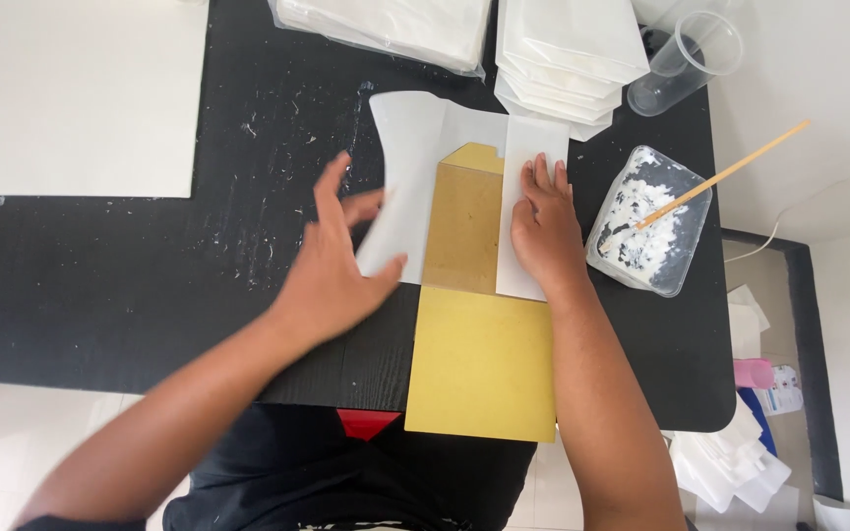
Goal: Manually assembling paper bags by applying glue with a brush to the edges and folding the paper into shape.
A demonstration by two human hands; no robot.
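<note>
A white paper sheet [415,147] lies on the black table [150,275], wrapped around a brown-and-yellow cardboard template [464,231]. My left hand [332,265] grips the sheet's left flap, lifting and curling it toward the template. My right hand [543,221] lies flat, pressing the folded right flap [528,147] down on the cardboard. The template's yellow lower part [484,364] sticks out over the table's near edge.
A clear tub of white paste [646,221] with a wooden stick [730,172] stands right of my hand. Behind it are a clear plastic cup [686,59], stacks of white paper bags [563,59] and a wrapped pack [386,29]. A large white sheet [81,93] lies far left.
</note>
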